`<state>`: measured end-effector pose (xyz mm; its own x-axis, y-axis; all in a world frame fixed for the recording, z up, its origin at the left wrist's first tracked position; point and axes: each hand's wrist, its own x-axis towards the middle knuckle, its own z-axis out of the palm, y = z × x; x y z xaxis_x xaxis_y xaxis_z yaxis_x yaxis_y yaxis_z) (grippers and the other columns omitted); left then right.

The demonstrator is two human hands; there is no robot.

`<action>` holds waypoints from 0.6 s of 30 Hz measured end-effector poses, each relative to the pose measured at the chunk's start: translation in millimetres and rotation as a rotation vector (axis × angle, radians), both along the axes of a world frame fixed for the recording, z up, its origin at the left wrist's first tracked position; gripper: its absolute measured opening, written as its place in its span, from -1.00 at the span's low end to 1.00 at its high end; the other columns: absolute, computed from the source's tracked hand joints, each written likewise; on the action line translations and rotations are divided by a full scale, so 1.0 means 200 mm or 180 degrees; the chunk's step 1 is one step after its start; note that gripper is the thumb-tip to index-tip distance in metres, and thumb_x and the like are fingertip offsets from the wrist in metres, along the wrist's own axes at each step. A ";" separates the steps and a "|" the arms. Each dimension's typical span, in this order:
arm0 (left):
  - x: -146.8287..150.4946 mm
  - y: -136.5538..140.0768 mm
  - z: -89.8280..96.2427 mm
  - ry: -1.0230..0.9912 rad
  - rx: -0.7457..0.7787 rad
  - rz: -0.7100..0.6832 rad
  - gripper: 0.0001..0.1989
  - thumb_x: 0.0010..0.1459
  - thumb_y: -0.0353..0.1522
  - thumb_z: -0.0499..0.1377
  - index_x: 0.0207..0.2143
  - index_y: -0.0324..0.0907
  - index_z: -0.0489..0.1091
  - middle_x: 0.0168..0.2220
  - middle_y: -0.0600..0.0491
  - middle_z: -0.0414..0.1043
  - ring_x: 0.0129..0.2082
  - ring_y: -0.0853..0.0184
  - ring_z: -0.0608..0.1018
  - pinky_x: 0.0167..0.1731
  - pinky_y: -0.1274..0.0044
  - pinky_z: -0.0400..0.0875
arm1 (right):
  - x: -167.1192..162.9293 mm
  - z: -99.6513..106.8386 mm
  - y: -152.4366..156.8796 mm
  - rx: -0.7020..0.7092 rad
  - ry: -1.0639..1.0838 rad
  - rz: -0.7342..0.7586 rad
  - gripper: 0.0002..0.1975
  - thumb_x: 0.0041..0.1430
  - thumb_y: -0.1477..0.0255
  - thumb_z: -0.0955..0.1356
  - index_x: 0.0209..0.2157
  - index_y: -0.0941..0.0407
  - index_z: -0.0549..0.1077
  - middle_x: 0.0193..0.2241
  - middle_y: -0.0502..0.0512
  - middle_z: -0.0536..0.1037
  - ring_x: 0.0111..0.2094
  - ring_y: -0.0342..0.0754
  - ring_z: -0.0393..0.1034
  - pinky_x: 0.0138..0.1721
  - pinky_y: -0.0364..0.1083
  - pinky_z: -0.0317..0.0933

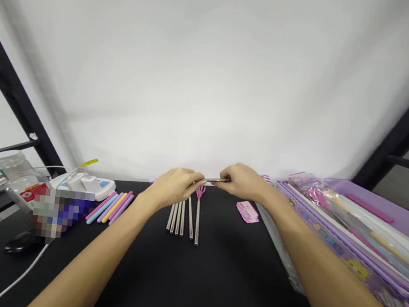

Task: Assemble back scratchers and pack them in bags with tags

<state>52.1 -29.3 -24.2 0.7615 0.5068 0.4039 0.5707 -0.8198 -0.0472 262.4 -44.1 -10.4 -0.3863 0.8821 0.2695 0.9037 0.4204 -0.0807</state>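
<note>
Between my two hands a thin silvery metal rod [213, 179] is held level above the far side of the black table. My left hand [176, 186] is closed on its left end with thumb and fingers. The other end is pinched in my right hand [243, 181], which covers part of it. Beneath my left hand several metal rods [178, 222] lie side by side, their far ends partly hidden. Beside them lies a metal rod with a pink hand-shaped head [200, 191], like a back scratcher. Small pink printed cards [247, 211] lie below my right hand.
Several coloured sticks [110, 208] lie at left, near a white power strip [106, 189], a clear plastic jar [12, 168] and a black mouse [20, 242]. On the right stands a purple box [341, 189] with plastic-wrapped items. A white wall rises behind the table.
</note>
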 end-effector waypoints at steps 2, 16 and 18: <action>-0.04 0.03 0.01 -0.0036 -0.0147 -0.0082 -0.68 0.39 -0.23 -0.07 -0.14 -0.14 0.44 -0.37 0.04 0.50 -0.40 0.34 0.51 -0.40 0.55 0.26 | 0.04 0.00 0.01 -0.0046 0.0015 -0.0005 -0.61 0.17 0.19 0.28 -0.65 0.09 0.30 -0.66 0.01 0.34 -0.60 -0.14 0.09 -0.50 -0.09 -0.15; -0.02 -0.04 0.07 0.0141 0.0519 0.0476 -0.71 0.32 -0.21 -0.03 -0.19 -0.12 0.44 -0.36 0.02 0.52 -0.43 0.28 0.53 -0.46 0.51 0.19 | 0.02 0.07 -0.05 0.0283 -0.0054 -0.0040 -0.64 0.21 0.21 0.25 -0.59 0.09 0.38 -0.62 0.07 0.44 -0.56 -0.09 0.21 -0.48 -0.09 -0.12; -0.06 -0.02 0.07 0.0176 0.0567 0.0593 -0.75 0.27 -0.26 0.01 -0.27 -0.14 0.44 -0.40 0.02 0.51 -0.44 0.27 0.52 -0.46 0.50 0.18 | 0.05 0.05 -0.04 0.0247 -0.0069 -0.0126 -0.64 0.21 0.26 0.25 -0.62 0.09 0.34 -0.64 0.06 0.42 -0.57 -0.10 0.19 -0.48 -0.09 -0.13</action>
